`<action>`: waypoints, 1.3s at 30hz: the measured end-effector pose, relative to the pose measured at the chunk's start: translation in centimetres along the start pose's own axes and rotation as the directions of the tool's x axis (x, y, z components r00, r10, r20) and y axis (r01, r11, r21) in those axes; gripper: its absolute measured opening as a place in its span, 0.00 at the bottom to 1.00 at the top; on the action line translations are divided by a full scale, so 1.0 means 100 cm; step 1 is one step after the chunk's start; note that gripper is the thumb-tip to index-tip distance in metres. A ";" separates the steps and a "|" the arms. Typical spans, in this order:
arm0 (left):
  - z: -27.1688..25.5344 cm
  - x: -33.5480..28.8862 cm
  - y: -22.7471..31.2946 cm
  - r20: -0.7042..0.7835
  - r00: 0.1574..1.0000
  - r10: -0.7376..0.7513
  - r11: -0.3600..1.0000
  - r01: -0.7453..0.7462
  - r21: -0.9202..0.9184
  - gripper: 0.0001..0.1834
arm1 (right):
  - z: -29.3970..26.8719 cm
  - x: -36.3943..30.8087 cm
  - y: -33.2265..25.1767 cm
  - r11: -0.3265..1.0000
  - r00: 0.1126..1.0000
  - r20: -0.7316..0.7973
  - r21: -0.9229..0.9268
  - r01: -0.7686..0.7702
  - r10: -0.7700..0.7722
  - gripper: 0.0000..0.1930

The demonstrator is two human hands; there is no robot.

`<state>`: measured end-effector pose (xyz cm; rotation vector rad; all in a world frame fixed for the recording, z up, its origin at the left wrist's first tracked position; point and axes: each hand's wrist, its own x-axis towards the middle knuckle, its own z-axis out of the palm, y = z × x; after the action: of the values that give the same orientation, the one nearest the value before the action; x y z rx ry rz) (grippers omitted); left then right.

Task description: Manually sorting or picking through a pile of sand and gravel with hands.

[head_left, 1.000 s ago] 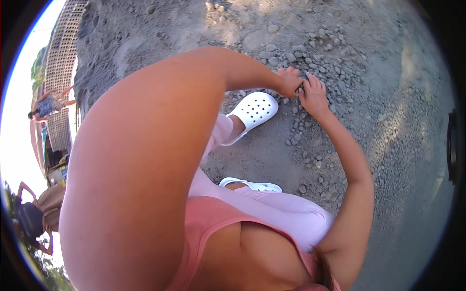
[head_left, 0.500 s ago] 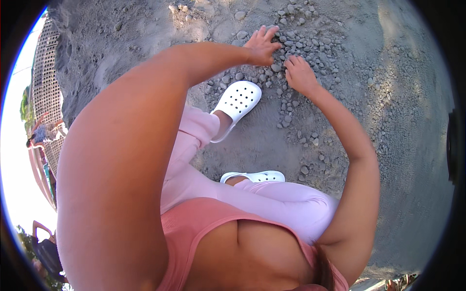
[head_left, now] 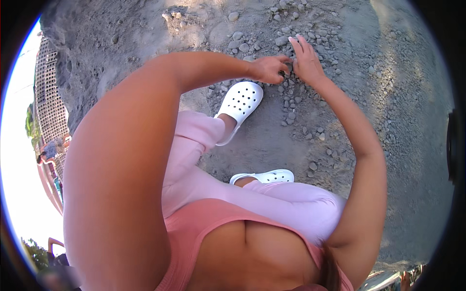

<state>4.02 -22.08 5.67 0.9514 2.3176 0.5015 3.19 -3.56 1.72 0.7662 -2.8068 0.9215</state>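
My left hand (head_left: 271,69) reaches in low over a patch of grey stones (head_left: 289,97), its fingers curved and apart, with no stone visibly held. Close beside it, my right hand (head_left: 307,62) has its fingers stretched out and pointing away from me. The fingertips of the left hand come near the right hand's edge; whether they touch I cannot tell. A larger stone (head_left: 281,41) lies just beyond the hands. What is under the palms is hidden.
My feet wear white clogs, one (head_left: 242,99) just below my left hand and the other (head_left: 272,176) nearer my body. Dusty ground with finer gravel (head_left: 398,87) stretches to the right. A perforated block wall (head_left: 51,92) and a person (head_left: 51,148) show at far left.
My left hand has come down and its spread fingers have curved. My right hand has moved slightly up and right, its curled fingers now extended. The view has shifted a little.
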 end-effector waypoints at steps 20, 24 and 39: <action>-0.052 -0.025 -0.109 0.047 0.584 -0.810 0.465 0.690 -0.555 0.27 | 0.007 0.040 0.011 0.977 0.869 0.495 -0.192 0.088 0.019 0.46; -0.051 -0.024 -0.084 0.113 0.549 -0.828 0.342 0.655 -0.674 0.26 | 0.008 0.030 0.019 0.963 0.912 0.410 -0.231 0.135 -0.030 0.48; -0.022 0.002 0.003 0.266 0.673 -0.690 0.513 0.714 -0.477 0.33 | 0.007 0.011 0.012 0.960 0.886 0.413 -0.083 0.267 -0.210 0.30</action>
<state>2.64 -22.02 7.40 -0.2935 2.0791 0.7073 1.73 -3.58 0.74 1.3830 -2.9654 0.5734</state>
